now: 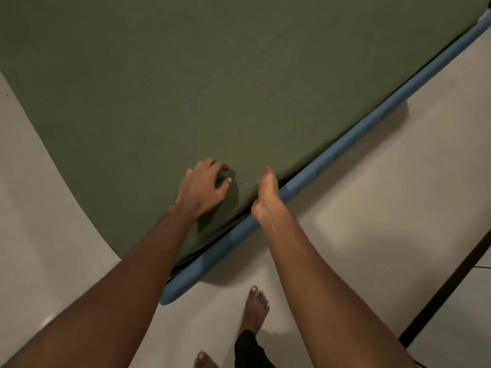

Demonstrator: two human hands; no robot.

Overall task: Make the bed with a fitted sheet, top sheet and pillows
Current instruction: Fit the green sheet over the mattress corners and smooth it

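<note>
- While left hand (pixel 204 187) sits bent-fingered on the sheet (pixel 212 88) (can't tell if it's pinching), right hand (pixel 267 193) is flat, unclenched, at its edge.
- Edge runs diagonally along the frame (pixel 345 147), so right hand's nearer for tucking.

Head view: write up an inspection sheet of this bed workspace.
Surface: green fitted sheet lies smooth across the bed, reaching the blue bed edge.
Job's things: the fitted sheet only; no other bedding seen.
Clutter: nothing seen.
Hands: left hand rests on the sheet with curled fingers, grip unclear; right hand, fingers straight, presses at the sheet's border beside the blue edge.
Cables: nothing seen.
Surroundings: pale floor, bare foot, black trouser leg, dark strip at right.
</note>
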